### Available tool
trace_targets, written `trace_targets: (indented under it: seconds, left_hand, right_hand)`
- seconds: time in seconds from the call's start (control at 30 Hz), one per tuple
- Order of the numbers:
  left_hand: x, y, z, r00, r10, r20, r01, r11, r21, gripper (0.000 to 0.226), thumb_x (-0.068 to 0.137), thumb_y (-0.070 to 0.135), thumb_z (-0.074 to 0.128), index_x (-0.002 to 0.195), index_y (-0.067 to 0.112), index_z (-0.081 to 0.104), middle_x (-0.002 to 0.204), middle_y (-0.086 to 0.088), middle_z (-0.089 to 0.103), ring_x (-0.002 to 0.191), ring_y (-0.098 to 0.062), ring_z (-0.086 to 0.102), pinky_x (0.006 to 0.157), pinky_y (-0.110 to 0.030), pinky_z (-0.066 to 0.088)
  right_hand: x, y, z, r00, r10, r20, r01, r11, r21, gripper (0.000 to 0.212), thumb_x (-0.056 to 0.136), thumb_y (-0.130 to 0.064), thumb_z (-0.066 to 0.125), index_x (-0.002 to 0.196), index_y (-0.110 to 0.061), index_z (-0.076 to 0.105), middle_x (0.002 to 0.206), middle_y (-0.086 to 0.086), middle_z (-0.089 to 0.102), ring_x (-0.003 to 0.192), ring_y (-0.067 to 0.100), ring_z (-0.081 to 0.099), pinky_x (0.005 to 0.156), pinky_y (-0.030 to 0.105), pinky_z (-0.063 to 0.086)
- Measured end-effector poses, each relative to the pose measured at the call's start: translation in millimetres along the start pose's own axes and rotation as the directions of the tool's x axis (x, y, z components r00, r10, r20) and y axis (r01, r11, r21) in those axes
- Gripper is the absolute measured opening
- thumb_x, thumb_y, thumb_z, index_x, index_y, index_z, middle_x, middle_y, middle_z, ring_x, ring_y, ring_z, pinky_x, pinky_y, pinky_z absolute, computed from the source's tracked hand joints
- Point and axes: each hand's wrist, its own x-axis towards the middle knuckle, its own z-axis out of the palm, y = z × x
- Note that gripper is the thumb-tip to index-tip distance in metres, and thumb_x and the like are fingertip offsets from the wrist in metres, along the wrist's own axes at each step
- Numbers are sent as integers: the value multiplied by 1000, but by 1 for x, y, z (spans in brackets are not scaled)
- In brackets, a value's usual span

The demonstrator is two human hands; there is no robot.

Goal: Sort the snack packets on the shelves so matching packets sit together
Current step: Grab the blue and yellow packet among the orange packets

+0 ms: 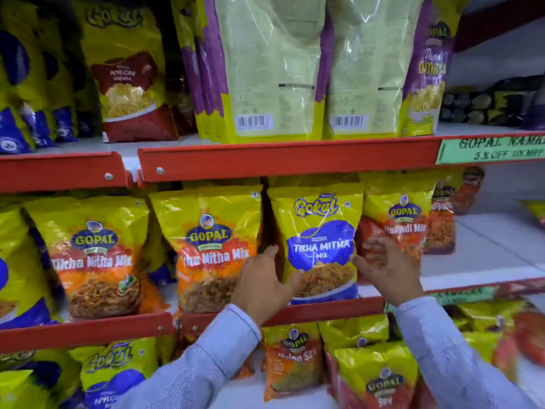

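Gokul Tikha Mitha Mix packet (320,246) stands upright on the middle shelf (324,312), front edge, blue label facing out. Left hand (262,283) cups its lower left side, thumb on the packet's bottom corner, fingers spread up along the left edge. Right hand (386,268) sits at the packet's 3 o'clock, fingers loosely spread and blurred; fingertips look to be at the right edge, can't tell if they actually grip. Both sleeves light blue.

At the packet's 9 o'clock, touching the left hand: Gopal Tikha Mitha Mix packet (212,249), orange band; a second one (94,255) further the same way. At 3 o'clock, behind the right hand: red Gopal mix packet (398,214) (name partly blurred).

At 12 o'clock, upper shelf (289,159): two pale green packets (271,69) turned back-out, barcodes showing; Gokul Nylon packet (126,75) at 10 o'clock. Green offer tag (491,149) at 2 o'clock. At 6 o'clock, lower shelf: Gopal Nylon Sev packet (295,361)
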Motion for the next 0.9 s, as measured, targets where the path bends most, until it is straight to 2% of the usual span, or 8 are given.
trace_targets:
  seconds: [0.07,0.17,0.23,0.3,0.4,0.6,0.77,0.9]
  left_hand:
    - [9,3,13,992,-95,78,99,994,-49,65,77,51,79,123,8,61,116,-16,76,108,-36,70,77,-32,51]
    - [19,0,28,943,-231,240,286,931,-229,68,64,46,89,118,12,66,116,-13,77,107,-30,73,86,-31,57]
    - [16,-4,34,925,-269,267,359,848,-390,53,54,37,89,101,16,73,106,-9,80,96,-22,75,92,-44,61]
    - [9,-7,36,946,-232,224,316,810,-495,42,52,26,89,90,22,73,99,-6,80,89,-18,74,88,-43,61]
    - [-10,-3,25,977,-169,127,212,781,-587,61,51,21,93,109,19,73,108,-4,82,100,-23,77,89,-44,62]
    - [-71,-17,-17,988,-134,75,151,751,-643,57,55,20,95,108,22,75,104,10,84,93,-6,77,78,-18,60]
    - [-145,-64,-16,946,-292,144,313,694,-649,63,43,21,96,102,24,74,100,13,84,93,-7,78,78,-21,63]
    - [-196,-122,17,873,-419,250,483,664,-571,69,40,22,95,104,17,70,100,15,83,87,-1,77,74,-18,61]
  right_hand:
    - [9,7,2,956,144,255,-174,980,100,56,83,-5,80,132,4,54,129,21,67,111,28,67,96,42,56]
    - [21,20,5,878,111,466,-191,973,127,47,81,7,77,126,5,61,111,8,75,89,4,73,81,24,60]
    - [20,25,8,881,95,464,-194,966,170,51,77,9,79,125,4,62,111,9,74,88,9,71,86,31,56]
    - [15,24,7,909,68,412,-174,958,226,56,70,12,83,122,2,64,116,19,73,93,18,68,90,35,55]
    - [-3,15,0,935,7,355,-138,929,345,66,54,4,91,115,-3,67,103,7,80,83,6,73,80,25,61]
    - [-69,-18,-11,942,-95,322,-63,893,446,70,43,-20,103,107,-20,72,99,-10,83,90,4,76,77,16,59]
    - [-133,6,32,906,-31,423,-140,920,367,73,44,-9,98,112,-9,71,106,-1,82,98,12,77,84,23,60]
    - [-182,45,88,816,110,568,-279,934,221,60,50,3,96,99,-20,71,98,-18,82,91,2,77,79,20,59]
